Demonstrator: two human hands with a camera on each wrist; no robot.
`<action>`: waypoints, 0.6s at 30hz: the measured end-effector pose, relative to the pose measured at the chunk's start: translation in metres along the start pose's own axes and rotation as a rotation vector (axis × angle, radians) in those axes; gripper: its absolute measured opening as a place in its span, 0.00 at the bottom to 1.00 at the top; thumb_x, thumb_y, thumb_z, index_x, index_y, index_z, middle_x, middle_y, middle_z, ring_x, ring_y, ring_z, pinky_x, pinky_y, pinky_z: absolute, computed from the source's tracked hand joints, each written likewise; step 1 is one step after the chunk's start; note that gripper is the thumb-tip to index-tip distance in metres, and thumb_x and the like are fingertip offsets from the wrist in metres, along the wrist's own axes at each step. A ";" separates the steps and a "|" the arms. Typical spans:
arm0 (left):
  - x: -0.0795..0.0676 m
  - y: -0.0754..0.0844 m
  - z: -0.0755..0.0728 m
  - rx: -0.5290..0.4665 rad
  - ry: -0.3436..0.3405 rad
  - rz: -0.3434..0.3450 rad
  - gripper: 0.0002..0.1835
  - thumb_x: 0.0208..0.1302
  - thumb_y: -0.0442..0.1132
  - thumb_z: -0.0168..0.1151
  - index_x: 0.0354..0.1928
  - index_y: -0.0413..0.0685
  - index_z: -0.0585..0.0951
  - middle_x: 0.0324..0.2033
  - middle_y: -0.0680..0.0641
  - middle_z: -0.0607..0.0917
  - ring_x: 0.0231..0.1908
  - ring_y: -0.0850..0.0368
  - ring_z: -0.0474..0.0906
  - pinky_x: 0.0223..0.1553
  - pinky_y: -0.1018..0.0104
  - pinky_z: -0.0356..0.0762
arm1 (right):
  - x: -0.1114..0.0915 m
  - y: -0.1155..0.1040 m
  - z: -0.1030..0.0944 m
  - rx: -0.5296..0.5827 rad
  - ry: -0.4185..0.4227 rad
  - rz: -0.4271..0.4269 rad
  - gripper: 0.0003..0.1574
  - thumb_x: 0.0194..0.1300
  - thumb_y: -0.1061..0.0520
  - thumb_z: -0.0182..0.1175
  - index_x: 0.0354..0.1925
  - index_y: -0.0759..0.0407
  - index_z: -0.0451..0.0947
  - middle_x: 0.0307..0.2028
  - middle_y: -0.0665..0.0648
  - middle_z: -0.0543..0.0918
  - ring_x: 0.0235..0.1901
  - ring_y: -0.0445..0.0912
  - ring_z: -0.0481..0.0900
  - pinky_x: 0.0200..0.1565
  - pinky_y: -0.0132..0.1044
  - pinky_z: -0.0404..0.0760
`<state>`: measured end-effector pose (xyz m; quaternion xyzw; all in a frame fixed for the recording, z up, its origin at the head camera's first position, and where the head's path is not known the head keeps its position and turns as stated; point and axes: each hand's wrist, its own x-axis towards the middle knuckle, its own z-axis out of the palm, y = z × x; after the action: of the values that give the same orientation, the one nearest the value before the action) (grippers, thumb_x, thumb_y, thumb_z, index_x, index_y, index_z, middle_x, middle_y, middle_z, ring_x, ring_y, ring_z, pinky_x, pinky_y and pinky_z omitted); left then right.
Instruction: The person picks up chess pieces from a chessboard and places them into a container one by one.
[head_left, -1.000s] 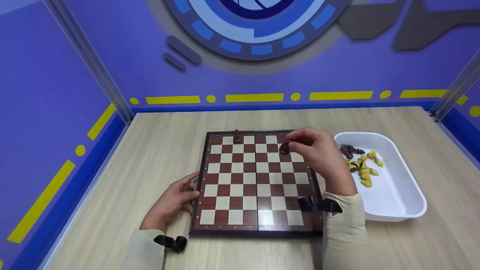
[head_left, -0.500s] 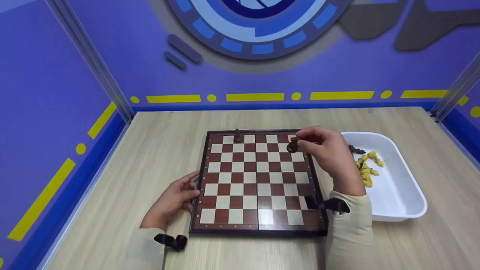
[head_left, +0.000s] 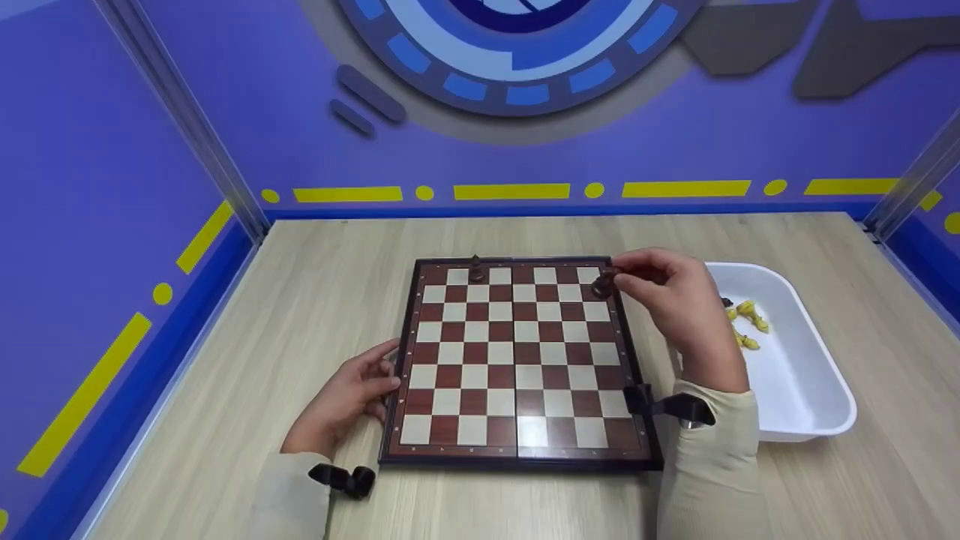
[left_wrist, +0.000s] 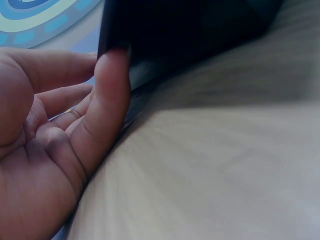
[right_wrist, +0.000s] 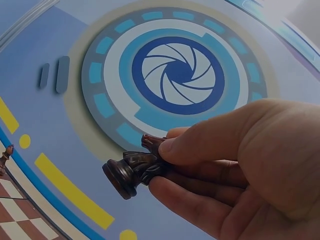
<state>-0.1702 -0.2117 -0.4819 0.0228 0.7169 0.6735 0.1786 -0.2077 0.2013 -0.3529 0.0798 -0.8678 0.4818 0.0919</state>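
Note:
A dark brown chess knight is pinched between the thumb and fingers of my right hand. It is tilted, its round base towards the left in the right wrist view, and lies over the far right corner of the chessboard in the head view. My left hand rests at the board's left edge. Its thumb and index finger touch that edge, while the other fingers are loosely bent. One dark chess piece with a pointed top stands upright on the board's far row.
Right of the board stands a white plastic tray, partly behind my right forearm. Yellow chess pieces and a dark one lie in it. Blue-purple panels border the wooden table at the back and sides.
My right hand has moved right and slightly away with the knight, from over the board's far right part to its far right corner. The left hand stays at the left edge.

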 end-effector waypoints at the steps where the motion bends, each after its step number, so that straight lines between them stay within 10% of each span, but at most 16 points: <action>1: 0.000 0.000 0.000 -0.003 0.003 -0.001 0.34 0.60 0.32 0.57 0.68 0.55 0.58 0.37 0.49 0.67 0.21 0.61 0.70 0.17 0.64 0.78 | 0.000 0.001 -0.001 0.000 0.004 -0.001 0.15 0.58 0.51 0.61 0.44 0.53 0.80 0.39 0.54 0.82 0.37 0.37 0.78 0.39 0.23 0.77; 18: -0.001 0.000 0.000 -0.021 -0.013 0.017 0.35 0.60 0.31 0.56 0.68 0.54 0.57 0.37 0.49 0.68 0.21 0.61 0.72 0.16 0.63 0.78 | -0.004 0.010 -0.014 0.017 0.088 0.078 0.16 0.59 0.51 0.61 0.45 0.54 0.80 0.41 0.53 0.82 0.38 0.35 0.78 0.39 0.23 0.76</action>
<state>-0.1693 -0.2116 -0.4817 0.0312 0.7083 0.6825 0.1777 -0.2053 0.2181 -0.3547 0.0256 -0.8611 0.4956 0.1104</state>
